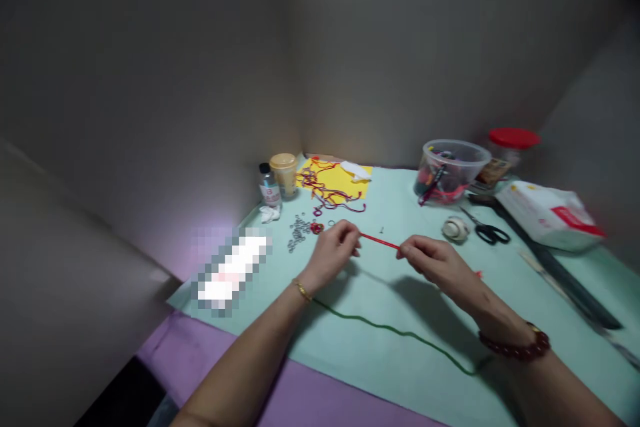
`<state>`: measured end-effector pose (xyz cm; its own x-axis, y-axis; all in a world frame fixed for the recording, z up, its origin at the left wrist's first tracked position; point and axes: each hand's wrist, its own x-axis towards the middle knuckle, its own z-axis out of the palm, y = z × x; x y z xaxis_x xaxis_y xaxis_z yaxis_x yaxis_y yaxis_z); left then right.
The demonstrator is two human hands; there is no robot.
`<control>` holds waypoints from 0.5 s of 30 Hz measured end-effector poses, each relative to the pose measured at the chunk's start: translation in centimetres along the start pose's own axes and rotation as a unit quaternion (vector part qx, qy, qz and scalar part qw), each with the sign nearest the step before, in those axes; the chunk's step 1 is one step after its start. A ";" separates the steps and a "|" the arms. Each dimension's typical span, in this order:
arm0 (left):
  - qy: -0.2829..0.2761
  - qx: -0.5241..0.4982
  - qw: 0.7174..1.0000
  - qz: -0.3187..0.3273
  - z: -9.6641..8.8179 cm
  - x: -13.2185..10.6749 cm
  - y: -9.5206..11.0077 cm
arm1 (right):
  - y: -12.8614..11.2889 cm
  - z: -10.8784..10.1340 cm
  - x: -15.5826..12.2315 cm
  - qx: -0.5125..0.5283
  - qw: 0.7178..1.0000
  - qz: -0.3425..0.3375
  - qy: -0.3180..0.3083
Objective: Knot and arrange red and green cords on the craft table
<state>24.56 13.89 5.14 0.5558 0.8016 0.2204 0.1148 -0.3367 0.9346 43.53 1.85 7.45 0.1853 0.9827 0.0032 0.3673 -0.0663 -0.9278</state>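
Observation:
My left hand (pixel 333 250) and my right hand (pixel 430 261) pinch opposite ends of a short red cord (pixel 380 241), holding it taut above a mint-green mat (pixel 370 360). A long green cord (pixel 395 332) lies in a wavy line on the mat beneath my forearms, touching neither hand's fingers. Just beyond my left hand sit a scatter of small metal rings (pixel 300 233) and a small red bead cluster (pixel 316 228). Nearest my right hand is a white spool (pixel 455 229).
Yellow paper (pixel 330 183) with tangled cords, a small bottle (pixel 270 185) and a tan-lidded jar (pixel 284 173) stand at the back. To the right are a plastic tub (pixel 447 170), a red-lidded jar (pixel 513 143), black scissors (pixel 487 232) and a white bag (pixel 550 213). Cardboard walls surround the mat.

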 end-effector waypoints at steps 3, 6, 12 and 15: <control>0.038 0.004 0.999 -0.017 -1.0 1.3 -0.8 | -0.4 -1.9 -0.1 0.164 0.984 0.044 -0.044; 0.043 -0.020 0.998 -0.038 -1.7 2.1 -1.0 | -1.1 -3.5 -0.3 0.290 0.956 0.030 -0.043; -0.058 -0.058 0.996 -0.027 0.7 0.5 0.7 | -3.6 -4.0 -0.7 0.492 0.870 -0.029 0.019; -0.140 -0.161 0.973 -0.085 3.3 -1.6 2.1 | -4.9 -3.7 -1.0 0.553 0.830 -0.060 0.044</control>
<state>26.65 10.25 5.77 0.7596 0.6503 0.0115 -0.0140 -0.0014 0.9999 44.96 0.53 13.36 0.2919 0.9510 0.1019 -0.6648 0.2783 -0.6932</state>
